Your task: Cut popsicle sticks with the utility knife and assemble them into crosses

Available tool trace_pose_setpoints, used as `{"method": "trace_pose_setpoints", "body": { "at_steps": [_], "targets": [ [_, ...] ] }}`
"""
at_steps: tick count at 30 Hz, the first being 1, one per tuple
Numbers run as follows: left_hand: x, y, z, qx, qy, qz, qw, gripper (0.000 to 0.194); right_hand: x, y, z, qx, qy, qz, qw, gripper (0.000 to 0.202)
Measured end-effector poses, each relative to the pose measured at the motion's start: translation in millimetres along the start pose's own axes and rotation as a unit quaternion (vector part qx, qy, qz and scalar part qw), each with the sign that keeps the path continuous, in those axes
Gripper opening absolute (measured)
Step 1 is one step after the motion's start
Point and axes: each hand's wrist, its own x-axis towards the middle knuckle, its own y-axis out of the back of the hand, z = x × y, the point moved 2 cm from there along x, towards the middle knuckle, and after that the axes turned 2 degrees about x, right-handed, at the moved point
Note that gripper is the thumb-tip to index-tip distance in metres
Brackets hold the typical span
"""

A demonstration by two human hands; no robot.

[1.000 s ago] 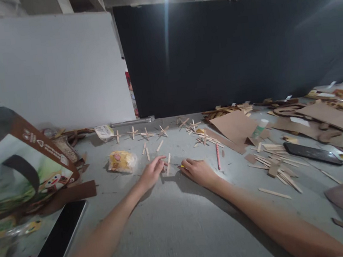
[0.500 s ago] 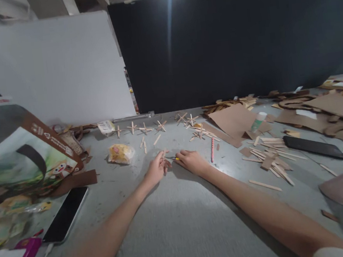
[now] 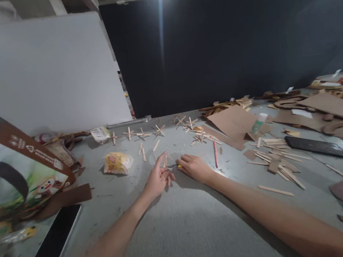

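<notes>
The right hand's (image 3: 193, 169) grip is closed around a small yellow-handled tool (image 3: 179, 166), its thin greyish end pointing toward the left hand (image 3: 158, 179), whose fingers are loosely spread beside a short, narrow, pale wooden stick (image 3: 165, 161); whether they touch it I cannot tell. The stick stands out light against the grey desk (image 3: 184, 235), between the two hands. Farther out lie crossed-stick pieces (image 3: 160, 130) in a row beyond, a yellow packet (image 3: 118, 163) to the left, and a red patterned stick (image 3: 215, 154) and loose sticks (image 3: 275, 190) to the right.
</notes>
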Motion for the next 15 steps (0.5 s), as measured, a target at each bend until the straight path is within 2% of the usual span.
{"method": "trace_pose_setpoints", "body": {
  "at_steps": [5,11,15],
  "targets": [
    [0.2,-1.7,-2.6,0.017,0.007,-0.009,1.0,0.063,-3.4,-5.1,2.6,0.013,0.019,0.043,0.999,0.013],
    [-1.2,-3.3,-3.4,0.007,-0.005,-0.041,0.999,0.061,-4.0,-6.1,-1.1,0.007,0.041,0.053,0.998,0.011],
    [-1.9,-3.5,-4.6,0.006,-0.006,-0.037,0.999,0.059,-4.1,-5.7,-4.3,0.011,0.037,0.053,0.998,0.01]
  ]
}}
